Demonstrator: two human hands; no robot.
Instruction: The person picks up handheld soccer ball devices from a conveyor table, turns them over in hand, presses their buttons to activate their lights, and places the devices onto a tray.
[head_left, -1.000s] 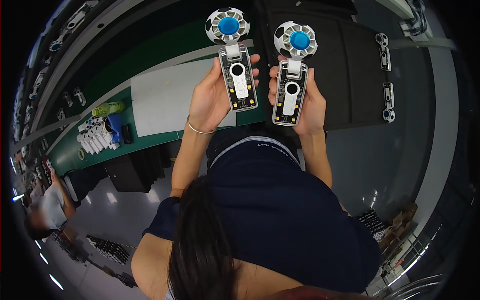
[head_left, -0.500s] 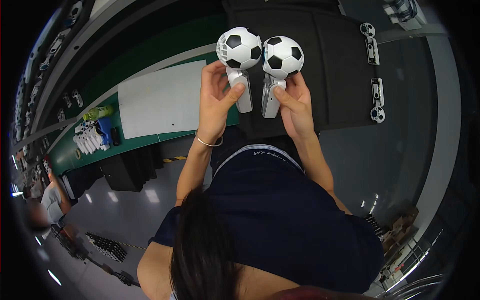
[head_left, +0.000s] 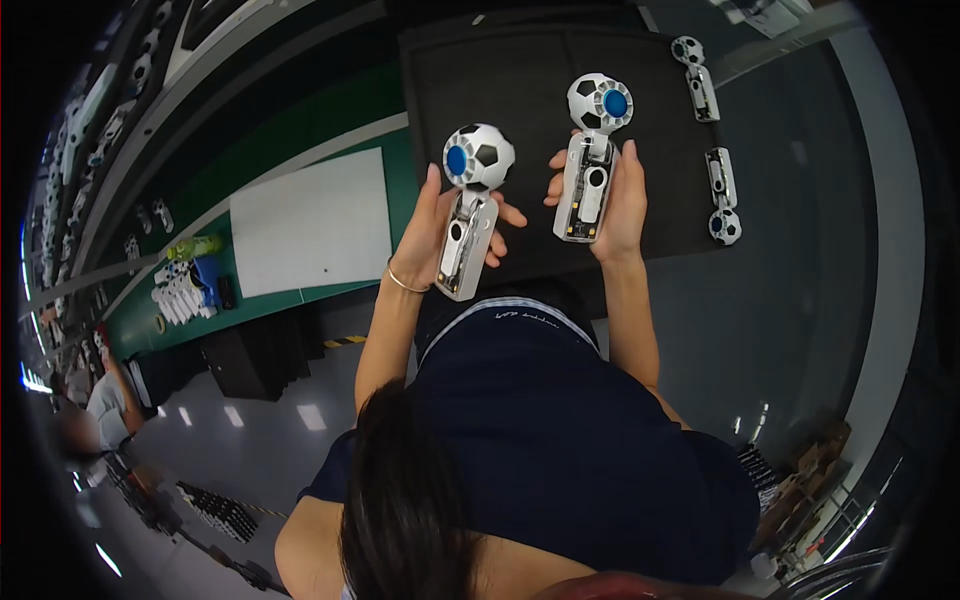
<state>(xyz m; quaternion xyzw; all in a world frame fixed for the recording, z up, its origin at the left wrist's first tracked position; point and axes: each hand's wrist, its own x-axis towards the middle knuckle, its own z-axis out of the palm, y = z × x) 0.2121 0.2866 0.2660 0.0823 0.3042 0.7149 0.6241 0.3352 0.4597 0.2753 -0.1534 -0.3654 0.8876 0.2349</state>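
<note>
My left hand (head_left: 425,235) holds a handheld fan (head_left: 466,240) with a white and black football-patterned head. A blue round centre shows on the head, and the handle's inner parts are exposed. The fingers reach round behind this handle, their tips showing on its right. In my right hand (head_left: 626,205) is a second, matching fan (head_left: 584,185), its head up and its circuit board and blue centre facing me. That thumb lies along the handle's right side, with fingertips showing on the left. The two fans are apart, above the black table surface (head_left: 490,90).
Two similar fans, an upper one (head_left: 702,92) and a lower one (head_left: 720,180), lie along the table's right edge. To the left, a white board (head_left: 310,225) rests on a green table (head_left: 398,185) beside a cluster of white parts (head_left: 178,295). Farther left is another person (head_left: 112,405).
Both fans have been turned so their blue centres and open handles face me. My hands have moved apart, the left one lower; the view has shifted slightly.
</note>
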